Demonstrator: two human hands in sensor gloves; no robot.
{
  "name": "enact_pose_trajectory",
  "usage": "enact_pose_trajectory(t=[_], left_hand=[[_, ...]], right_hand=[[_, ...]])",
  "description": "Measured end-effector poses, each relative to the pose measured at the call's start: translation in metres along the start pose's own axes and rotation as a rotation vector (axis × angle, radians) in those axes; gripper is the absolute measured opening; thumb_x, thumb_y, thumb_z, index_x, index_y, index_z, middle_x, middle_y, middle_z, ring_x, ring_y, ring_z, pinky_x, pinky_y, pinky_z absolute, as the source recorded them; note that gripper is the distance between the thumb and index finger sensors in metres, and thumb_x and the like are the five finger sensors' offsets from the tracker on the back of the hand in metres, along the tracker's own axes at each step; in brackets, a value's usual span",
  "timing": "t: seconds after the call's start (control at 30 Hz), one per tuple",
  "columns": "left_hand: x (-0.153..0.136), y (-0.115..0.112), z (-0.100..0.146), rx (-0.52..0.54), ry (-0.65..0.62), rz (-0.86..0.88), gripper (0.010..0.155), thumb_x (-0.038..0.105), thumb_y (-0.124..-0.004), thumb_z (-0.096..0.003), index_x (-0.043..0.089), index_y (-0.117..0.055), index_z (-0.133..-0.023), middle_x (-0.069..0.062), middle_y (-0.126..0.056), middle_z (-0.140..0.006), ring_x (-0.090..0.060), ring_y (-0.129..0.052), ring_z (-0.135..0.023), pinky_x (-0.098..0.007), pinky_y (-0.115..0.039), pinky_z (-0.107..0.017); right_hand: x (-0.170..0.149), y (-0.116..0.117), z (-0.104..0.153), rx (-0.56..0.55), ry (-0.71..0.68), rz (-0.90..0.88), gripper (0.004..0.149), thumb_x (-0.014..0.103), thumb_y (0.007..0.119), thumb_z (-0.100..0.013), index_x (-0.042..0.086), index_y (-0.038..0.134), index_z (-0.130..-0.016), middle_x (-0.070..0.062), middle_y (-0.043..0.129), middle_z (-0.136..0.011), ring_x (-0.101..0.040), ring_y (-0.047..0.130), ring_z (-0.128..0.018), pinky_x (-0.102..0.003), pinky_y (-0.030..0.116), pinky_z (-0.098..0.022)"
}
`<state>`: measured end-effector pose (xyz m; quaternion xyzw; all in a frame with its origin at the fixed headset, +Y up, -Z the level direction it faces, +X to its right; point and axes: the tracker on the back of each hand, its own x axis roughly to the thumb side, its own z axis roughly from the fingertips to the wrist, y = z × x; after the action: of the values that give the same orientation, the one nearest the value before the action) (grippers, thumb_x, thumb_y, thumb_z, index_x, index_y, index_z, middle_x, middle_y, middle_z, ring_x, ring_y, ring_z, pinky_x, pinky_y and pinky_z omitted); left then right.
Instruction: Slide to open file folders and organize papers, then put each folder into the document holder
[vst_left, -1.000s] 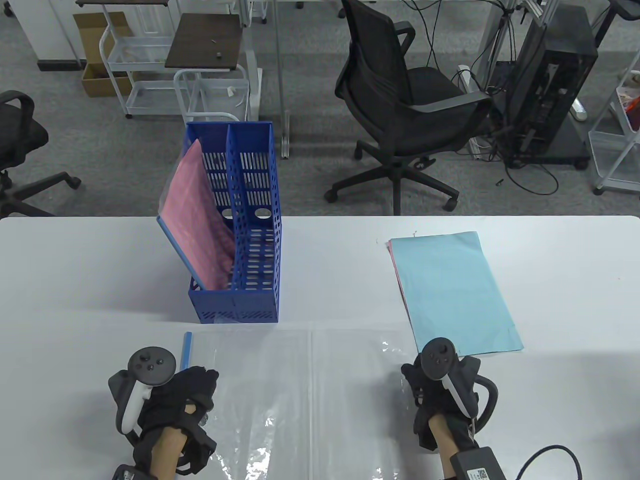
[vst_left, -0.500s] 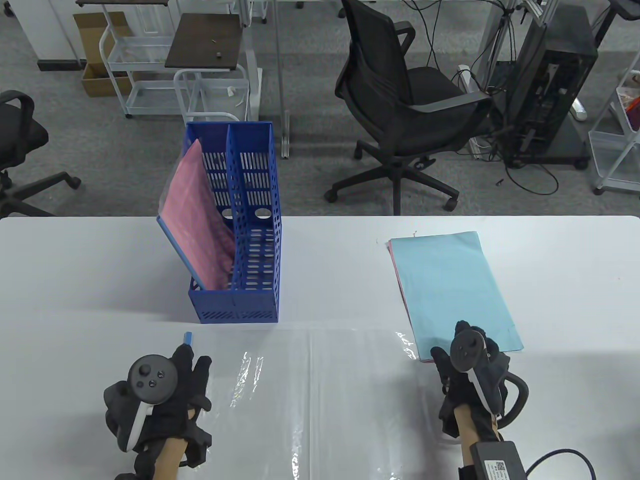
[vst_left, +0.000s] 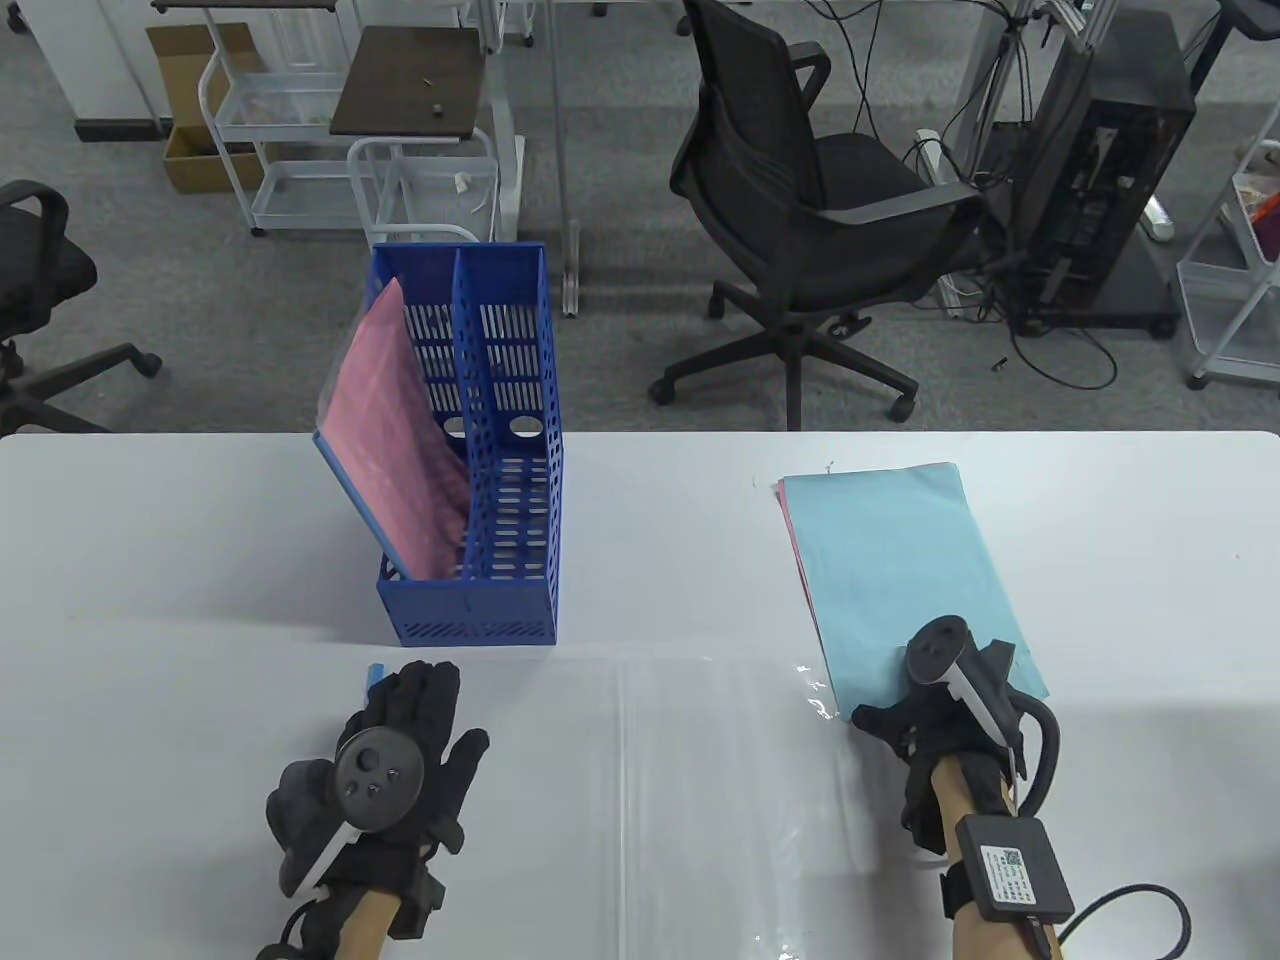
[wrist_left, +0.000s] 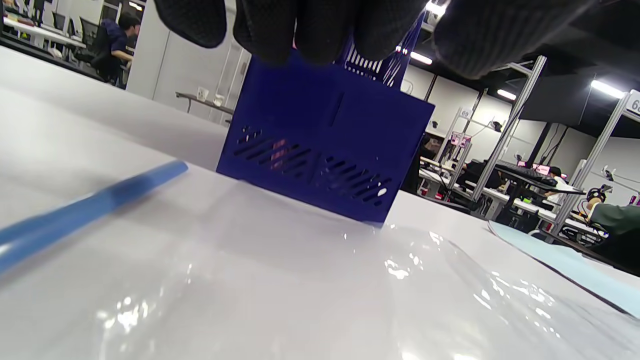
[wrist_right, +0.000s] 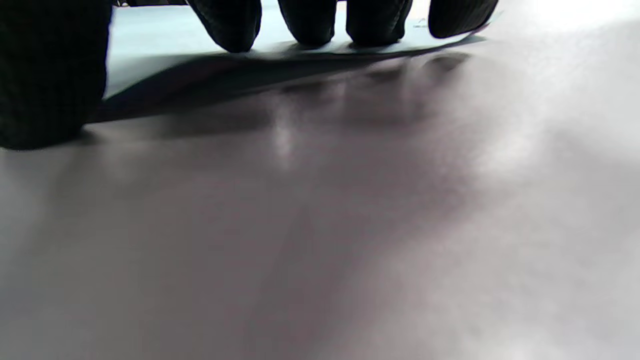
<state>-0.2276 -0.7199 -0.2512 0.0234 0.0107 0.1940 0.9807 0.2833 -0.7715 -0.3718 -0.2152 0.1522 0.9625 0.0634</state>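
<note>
An open clear folder (vst_left: 620, 800) lies flat at the table's front. Its blue slide bar (vst_left: 374, 676) (wrist_left: 90, 210) peeks out at the far left corner. My left hand (vst_left: 425, 695) lies flat on the folder beside the bar, fingers (wrist_left: 320, 25) straight. Right of the folder lies a paper stack (vst_left: 900, 570), light blue on top with pink beneath. My right hand (vst_left: 940, 700) rests its fingers (wrist_right: 310, 20) on the stack's near edge (wrist_right: 165, 35), thumb (wrist_right: 50, 75) spread to the left. The blue document holder (vst_left: 500, 450) (wrist_left: 325, 150) has a pink-filled folder (vst_left: 400, 450) in its left slot.
The holder's right slot (vst_left: 510, 500) has nothing in it. The white table (vst_left: 150, 560) is bare left of the holder. Behind the table stand a black office chair (vst_left: 800, 200) and a computer rack (vst_left: 1100, 170).
My left hand slid forward and flattened on the folder, covering most of the blue bar. My right hand left the folder's right edge and moved onto the paper stack's near edge.
</note>
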Motion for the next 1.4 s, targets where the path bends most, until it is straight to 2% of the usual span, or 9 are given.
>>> enact_pose_trajectory(t=[0.2,0.37,0.57,0.67,0.87,1.03,1.13,1.3,1.4], left_hand=[[-0.003,-0.005,-0.003,-0.038,0.008,0.019,0.070,0.057,-0.077,-0.0450,0.034,-0.063,-0.110,0.000,-0.066,-0.117,-0.033,-0.070,-0.110,-0.058,-0.064,-0.077],[-0.006,-0.008,-0.005,-0.061,0.012,0.041,0.069,0.057,-0.077,-0.0453,0.034,-0.063,-0.110,0.001,-0.067,-0.117,-0.033,-0.071,-0.109,-0.058,-0.064,-0.076],[-0.006,-0.010,-0.006,-0.082,0.010,0.051,0.068,0.056,-0.076,-0.0455,0.034,-0.064,-0.109,0.001,-0.067,-0.116,-0.033,-0.072,-0.109,-0.058,-0.064,-0.076],[-0.006,-0.011,-0.006,-0.089,0.008,0.053,0.068,0.056,-0.076,-0.0456,0.034,-0.064,-0.109,0.000,-0.067,-0.116,-0.033,-0.072,-0.109,-0.058,-0.064,-0.076],[-0.004,-0.012,-0.007,-0.098,0.001,0.061,0.068,0.056,-0.075,-0.0458,0.034,-0.064,-0.109,0.000,-0.068,-0.116,-0.033,-0.073,-0.108,-0.058,-0.064,-0.076],[-0.001,-0.013,-0.006,-0.098,-0.020,0.080,0.068,0.056,-0.075,-0.0460,0.033,-0.064,-0.109,0.000,-0.068,-0.116,-0.033,-0.073,-0.108,-0.057,-0.065,-0.076],[0.002,-0.016,-0.006,-0.105,-0.035,0.113,0.068,0.056,-0.075,-0.0460,0.033,-0.063,-0.109,0.000,-0.068,-0.116,-0.033,-0.074,-0.107,-0.057,-0.065,-0.076],[0.004,-0.020,-0.006,-0.126,-0.053,0.155,0.069,0.056,-0.075,-0.0463,0.032,-0.062,-0.110,-0.001,-0.069,-0.115,-0.033,-0.075,-0.107,-0.057,-0.066,-0.075],[0.006,-0.021,-0.005,-0.128,-0.065,0.178,0.069,0.056,-0.075,-0.0463,0.032,-0.062,-0.110,-0.001,-0.069,-0.115,-0.033,-0.075,-0.107,-0.057,-0.066,-0.075]], right_hand=[[-0.002,-0.001,-0.001,-0.110,0.013,0.004,0.085,0.065,0.087,-0.024,0.040,0.059,-0.100,0.001,0.056,-0.114,-0.037,0.060,-0.106,-0.062,0.054,-0.077],[-0.003,-0.002,-0.004,-0.201,0.025,0.063,0.076,0.065,0.082,-0.027,0.039,0.064,-0.097,0.007,0.068,-0.107,-0.029,0.073,-0.099,-0.051,0.062,-0.077],[-0.010,-0.009,-0.009,-0.248,0.041,0.105,0.060,0.048,0.084,-0.038,0.041,0.064,-0.094,0.014,0.076,-0.100,-0.018,0.083,-0.090,-0.040,0.071,-0.074],[-0.011,-0.009,-0.010,-0.250,0.026,0.132,0.058,0.039,0.085,-0.039,0.042,0.064,-0.093,0.016,0.077,-0.099,-0.015,0.085,-0.089,-0.039,0.073,-0.073],[-0.008,-0.011,-0.008,-0.287,0.038,0.110,0.043,0.041,0.075,-0.044,0.044,0.075,-0.088,0.014,0.082,-0.096,-0.019,0.088,-0.087,-0.043,0.074,-0.071],[-0.005,-0.018,0.010,-0.500,0.016,-0.134,0.043,0.039,0.076,-0.040,0.042,0.082,-0.083,0.007,0.095,-0.086,-0.020,0.102,-0.074,-0.043,0.088,-0.059],[0.004,-0.023,0.027,-0.563,-0.049,-0.213,0.043,0.039,0.076,-0.040,0.042,0.081,-0.083,0.006,0.096,-0.083,-0.018,0.104,-0.071,-0.040,0.091,-0.056],[0.012,-0.037,0.058,-0.623,-0.171,-0.451,0.044,0.039,0.076,-0.041,0.043,0.079,-0.084,0.006,0.097,-0.083,-0.015,0.106,-0.068,-0.037,0.093,-0.055],[0.015,-0.041,0.074,-0.541,-0.345,-0.699,0.044,0.038,0.076,-0.040,0.045,0.079,-0.083,0.007,0.095,-0.084,-0.015,0.104,-0.071,-0.037,0.091,-0.058]])
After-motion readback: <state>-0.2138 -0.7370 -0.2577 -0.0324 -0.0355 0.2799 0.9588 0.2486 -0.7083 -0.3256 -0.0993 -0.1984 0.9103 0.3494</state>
